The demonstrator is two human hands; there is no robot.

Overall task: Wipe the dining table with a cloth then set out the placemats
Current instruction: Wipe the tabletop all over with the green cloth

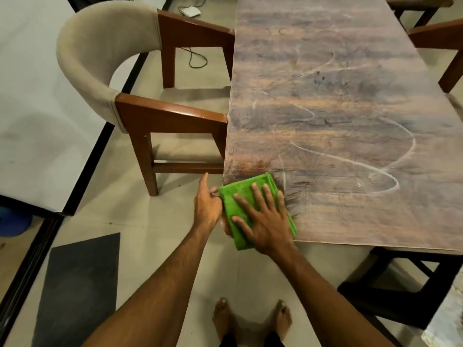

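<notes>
– Cloth point(238, 190) first: where is it lying?
– It is lying folded on the near left corner of the surface point(338, 96), with its near end hanging over the edge.
– And the grips?
– The right hand point(265, 221) is pressing flat on the cloth with its fingers spread and straight, so that grip is lying wide and closing round nothing. I am judging that the spread palm is keeping the whole pad in contact for wiping.
– The left?
– The left hand point(206, 206) is hovering just off the surface's left edge and touching the cloth's side, index finger pointing out. I cannot tell whether its grip is pinching the cloth's edge or only waiting to catch what is being swept off.
– How far along is the job looking?
– Early, I am guessing. Pale curling streaks point(390, 156) are showing across the middle, and no placemats are appearing anywhere.
– Anything getting in the way?
– A padded chair point(105, 58) is standing tucked against the left edge, its wooden arms reaching right up to the surface, so sweeping along that side is calling for care. More chairs point(441, 38) are crowding the far right. A dark mat point(80, 284) is lying on the floor to the left, apart from everything.
</notes>
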